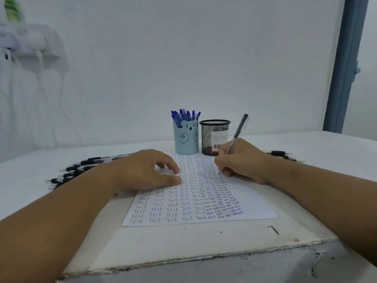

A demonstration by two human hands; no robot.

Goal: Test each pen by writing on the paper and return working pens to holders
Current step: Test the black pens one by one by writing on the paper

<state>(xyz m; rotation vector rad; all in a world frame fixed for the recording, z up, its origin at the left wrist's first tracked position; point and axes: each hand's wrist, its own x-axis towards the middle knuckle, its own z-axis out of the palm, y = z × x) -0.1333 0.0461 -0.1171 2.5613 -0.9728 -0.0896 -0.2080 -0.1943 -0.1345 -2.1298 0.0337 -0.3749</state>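
A white paper (251, 203) covered with rows of the word "Test" lies on the table. My right hand (242, 160) grips a black pen (239, 130) in a writing hold, its tip touching the paper's upper right part. My left hand (146, 170) rests on the paper's left side, fingers loosely bent, holding nothing. Behind the paper stand a light blue bear holder (186, 139) filled with several blue pens (184, 115) and a black mesh holder (212, 137) that looks empty from here.
Several black pens (85, 166) lie in a pile on the table to the left, partly behind my left arm. A few more black pens (279, 154) lie behind my right wrist. The white table board's chipped front edge (204, 256) runs close to me.
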